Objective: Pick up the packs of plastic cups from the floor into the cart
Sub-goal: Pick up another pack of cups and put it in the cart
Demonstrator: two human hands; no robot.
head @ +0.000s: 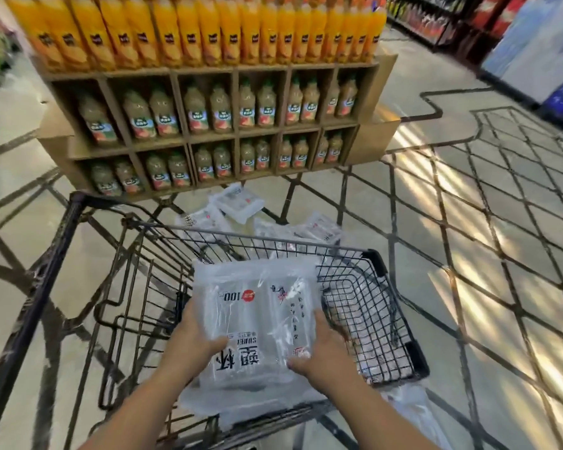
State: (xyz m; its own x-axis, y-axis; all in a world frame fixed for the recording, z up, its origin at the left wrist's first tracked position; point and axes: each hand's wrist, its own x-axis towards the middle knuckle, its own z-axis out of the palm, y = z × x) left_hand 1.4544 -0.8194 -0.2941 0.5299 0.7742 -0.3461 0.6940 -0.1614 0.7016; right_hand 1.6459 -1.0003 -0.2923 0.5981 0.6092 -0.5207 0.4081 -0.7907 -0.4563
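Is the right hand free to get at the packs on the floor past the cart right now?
Probably not. The right hand grips the held pack together with the left hand, and the floor packs lie beyond the cart, whose far wall stands between.

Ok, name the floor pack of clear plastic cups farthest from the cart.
The clear plastic pack at the foot of the cardboard juice display; the other packs lie closer to the black wire cart.
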